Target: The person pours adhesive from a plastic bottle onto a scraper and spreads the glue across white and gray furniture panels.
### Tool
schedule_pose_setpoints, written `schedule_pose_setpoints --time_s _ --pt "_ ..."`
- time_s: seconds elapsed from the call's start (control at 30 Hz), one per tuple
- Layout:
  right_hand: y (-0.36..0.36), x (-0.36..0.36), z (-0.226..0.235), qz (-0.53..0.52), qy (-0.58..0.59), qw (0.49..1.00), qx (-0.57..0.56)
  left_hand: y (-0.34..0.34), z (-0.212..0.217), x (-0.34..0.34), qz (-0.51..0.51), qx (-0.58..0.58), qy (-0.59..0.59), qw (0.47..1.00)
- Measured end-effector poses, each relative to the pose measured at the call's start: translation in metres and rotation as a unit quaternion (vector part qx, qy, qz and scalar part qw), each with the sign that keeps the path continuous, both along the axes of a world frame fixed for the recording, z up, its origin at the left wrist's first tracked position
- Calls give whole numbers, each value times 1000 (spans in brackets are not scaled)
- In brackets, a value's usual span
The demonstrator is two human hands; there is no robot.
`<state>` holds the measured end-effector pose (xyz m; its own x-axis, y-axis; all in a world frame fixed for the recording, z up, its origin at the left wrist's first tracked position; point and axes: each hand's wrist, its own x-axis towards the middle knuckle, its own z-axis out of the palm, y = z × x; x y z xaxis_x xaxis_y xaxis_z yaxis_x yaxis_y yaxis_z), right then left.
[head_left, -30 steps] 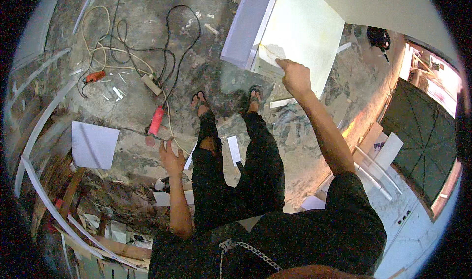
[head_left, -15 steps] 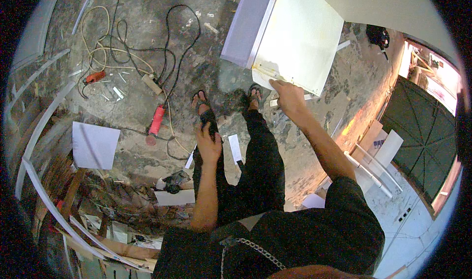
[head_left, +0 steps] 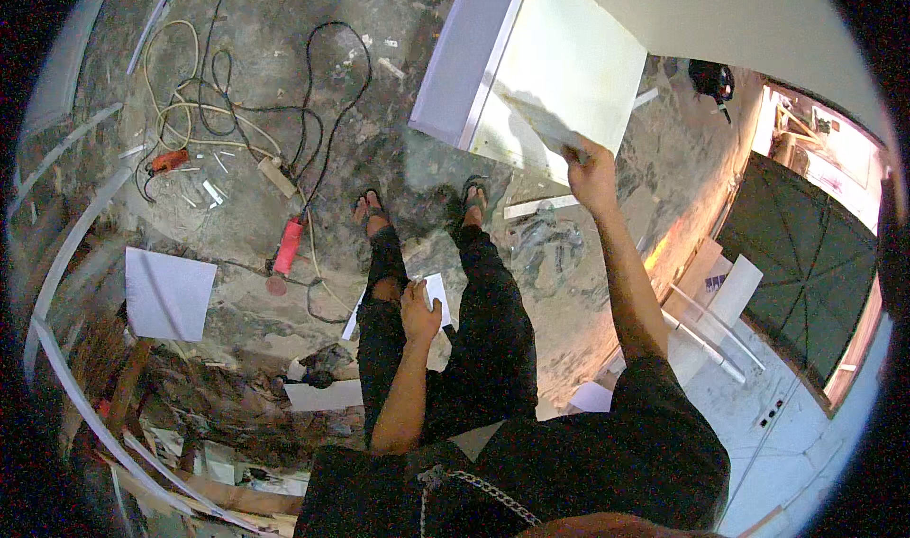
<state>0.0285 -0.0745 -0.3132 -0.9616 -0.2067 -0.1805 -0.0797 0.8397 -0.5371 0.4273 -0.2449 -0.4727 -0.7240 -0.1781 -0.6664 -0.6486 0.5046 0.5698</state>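
At the upper right stands a white box-like cabinet (head_left: 578, 54), its pale inner face turned up. My right hand (head_left: 593, 176) is closed at its near edge. From those fingers a thin, flat greyish strip (head_left: 550, 126) reaches up and left over the white face, with a dark shadow beside it; its exact kind is unclear. My left hand (head_left: 420, 316) hangs over my left knee, fingers loosely bent, thumb apart, nothing seen in it. Behind that hand on the floor is a small white piece (head_left: 435, 291).
Tangled cables (head_left: 237, 111) lie at left with an orange tool (head_left: 170, 162) and a red angle grinder (head_left: 289, 246). A white square panel (head_left: 171, 293) is at the left. Scraps and wood offcuts lie at lower left. Boards (head_left: 735, 291) lean near a dark metal gate (head_left: 806, 263).
My right hand has moved right along the cabinet's near edge, and the flat strip now shows over the white face. My left hand has shifted slightly right and down. The view has shifted a little.
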Motion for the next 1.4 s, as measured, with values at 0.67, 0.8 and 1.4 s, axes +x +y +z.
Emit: schedule_pose_setpoints --time_s 0.67,0.8,1.4 --pt "-66 66 -32 -6 -82 995 55 -4 9 -23 36 32 -8 999" --pt "-77 67 -36 30 -48 991 123 -4 10 -23 36 40 -30 998" --pt "-58 38 -8 43 -48 969 240 -6 2 -14 44 40 -17 998"
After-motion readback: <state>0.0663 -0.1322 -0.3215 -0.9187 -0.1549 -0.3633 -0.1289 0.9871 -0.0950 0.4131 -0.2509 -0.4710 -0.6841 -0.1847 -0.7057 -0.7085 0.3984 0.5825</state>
